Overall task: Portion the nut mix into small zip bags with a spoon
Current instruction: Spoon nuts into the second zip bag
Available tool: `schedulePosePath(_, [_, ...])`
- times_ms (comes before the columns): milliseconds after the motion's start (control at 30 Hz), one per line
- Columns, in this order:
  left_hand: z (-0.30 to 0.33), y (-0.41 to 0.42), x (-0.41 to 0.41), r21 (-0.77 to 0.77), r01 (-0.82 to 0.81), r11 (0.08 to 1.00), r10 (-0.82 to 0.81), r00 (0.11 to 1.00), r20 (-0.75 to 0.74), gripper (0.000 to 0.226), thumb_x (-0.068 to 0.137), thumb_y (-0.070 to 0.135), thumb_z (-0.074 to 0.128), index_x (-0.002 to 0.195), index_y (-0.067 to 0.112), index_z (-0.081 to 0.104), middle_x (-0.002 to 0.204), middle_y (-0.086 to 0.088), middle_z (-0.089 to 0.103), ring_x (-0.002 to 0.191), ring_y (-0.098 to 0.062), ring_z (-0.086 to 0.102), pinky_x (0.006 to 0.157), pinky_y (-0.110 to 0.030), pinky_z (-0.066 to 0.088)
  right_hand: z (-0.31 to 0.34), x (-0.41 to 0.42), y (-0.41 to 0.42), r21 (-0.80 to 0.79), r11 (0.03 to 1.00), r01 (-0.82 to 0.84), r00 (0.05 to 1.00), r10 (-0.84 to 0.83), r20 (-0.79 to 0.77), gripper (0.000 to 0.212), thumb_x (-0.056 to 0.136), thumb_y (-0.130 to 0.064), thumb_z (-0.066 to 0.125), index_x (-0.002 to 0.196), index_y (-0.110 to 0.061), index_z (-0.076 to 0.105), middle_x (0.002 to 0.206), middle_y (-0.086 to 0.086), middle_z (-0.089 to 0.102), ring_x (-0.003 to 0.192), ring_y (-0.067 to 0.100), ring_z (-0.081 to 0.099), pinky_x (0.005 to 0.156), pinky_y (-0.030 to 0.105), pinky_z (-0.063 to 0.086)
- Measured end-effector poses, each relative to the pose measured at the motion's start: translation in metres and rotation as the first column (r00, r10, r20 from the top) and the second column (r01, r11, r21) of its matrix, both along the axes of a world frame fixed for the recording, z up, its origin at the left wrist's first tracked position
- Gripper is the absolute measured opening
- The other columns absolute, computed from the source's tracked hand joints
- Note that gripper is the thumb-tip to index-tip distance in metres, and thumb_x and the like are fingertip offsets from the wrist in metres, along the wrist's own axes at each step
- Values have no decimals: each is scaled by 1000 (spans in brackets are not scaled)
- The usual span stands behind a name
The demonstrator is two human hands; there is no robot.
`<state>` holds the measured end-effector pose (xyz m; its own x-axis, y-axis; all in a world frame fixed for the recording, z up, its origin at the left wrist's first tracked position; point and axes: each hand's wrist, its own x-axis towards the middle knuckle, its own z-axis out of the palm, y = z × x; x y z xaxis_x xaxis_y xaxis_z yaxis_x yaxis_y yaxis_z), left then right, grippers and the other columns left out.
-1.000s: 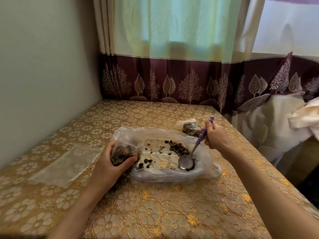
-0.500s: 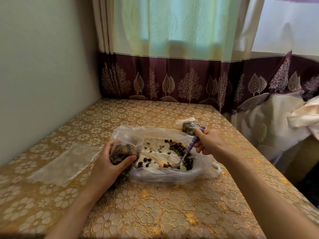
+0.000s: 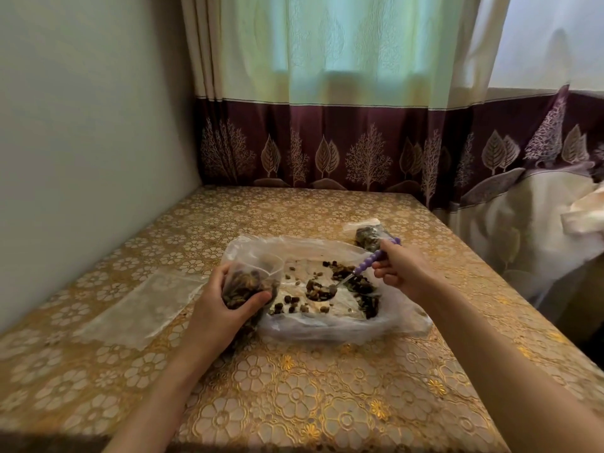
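One empty flat zip bag (image 3: 137, 307) is lying at the left. The left hand (image 3: 225, 308) is gripping one part-filled small bag (image 3: 250, 284). One large bag (image 3: 327, 322) is holding scattered nut mix (image 3: 354, 284). The right hand (image 3: 400, 273) is pinching one purple-handled spoon (image 3: 362, 268), and one filled bag (image 3: 367, 235) is lying behind it.

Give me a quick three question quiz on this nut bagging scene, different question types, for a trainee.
1. True or false: the spoon has a purple handle.
2. Which hand holds the small bag of nuts? A left hand, B right hand.
3. Fill in: the spoon bowl sits inside the large ____ bag.

Key: 1 true. 2 A. 3 plastic.
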<state>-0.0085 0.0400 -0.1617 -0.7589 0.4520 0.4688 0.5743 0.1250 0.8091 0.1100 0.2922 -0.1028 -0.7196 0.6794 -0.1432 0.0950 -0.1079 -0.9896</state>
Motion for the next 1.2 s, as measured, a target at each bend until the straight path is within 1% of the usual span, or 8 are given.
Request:
schedulePosePath(167, [1,0,0,14,16,1000,-16,1000,12,59,53,64,66,104,44,45,98,22,57,85,19,54,63,-2,44,11,-12,-5,24,995,100,989,-96,-113,39,100,-17,36,69,-3,55,56,12,65,32,5,44,27,15,25])
schedulePosePath(300, [2,0,0,19,27,999,-28,999,18,60,53,61,68,105,41,46,100,19,58,85,19,54,63,-1,43,31,-23,-12,39,986,160,966,-148,-214,42,101,-22,36,65,-7,51,46,5,63,30,5,42,27,14,27])
schedulePosePath(533, [2,-1,1,22,42,999,-43,998,37,56,53,62,68,101,42,47,98,15,61,86,15,56,63,-3,43,56,-37,-39,119,987,112,948,-70,-310,42,101,-22,40,64,-7,51,49,6,62,30,6,41,28,14,25])
schedulePosePath(667, [2,-1,1,34,43,998,-44,998,44,55,53,61,69,101,42,47,97,16,62,86,16,56,63,-3,43,59,-44,-68,293,953,74,935,35,-352,46,101,-24,41,60,-9,54,44,1,59,33,7,42,32,17,30])
schedulePosePath(767, [2,0,-1,35,45,998,-46,998,44,56,53,60,70,101,43,47,98,16,62,87,15,57,65,-3,44,60,-46,-87,522,843,127,893,132,-431,47,100,-24,43,57,-12,55,46,4,61,34,10,45,36,19,34])
schedulePosePath(900, [1,-1,-1,17,36,999,-37,998,47,57,51,65,68,100,45,47,97,19,61,86,15,56,64,-5,45,65,-45,-98,629,747,213,846,181,-501,44,99,-23,43,60,-9,57,50,5,65,36,14,48,40,19,36])
schedulePosePath(1033, [0,-1,-2,26,36,999,-37,999,29,56,52,64,69,100,44,47,97,17,62,86,13,57,65,-6,45,68,-39,-93,612,736,289,832,123,-540,42,99,-23,44,60,-12,55,50,6,64,36,12,48,41,21,36])
schedulePosePath(1200, [0,0,-1,32,31,999,-32,999,28,53,53,63,69,98,48,46,97,22,59,85,17,55,63,-3,44,54,-18,-70,277,928,247,825,-52,-563,38,100,-22,41,68,-10,55,48,2,63,35,6,42,34,17,31])
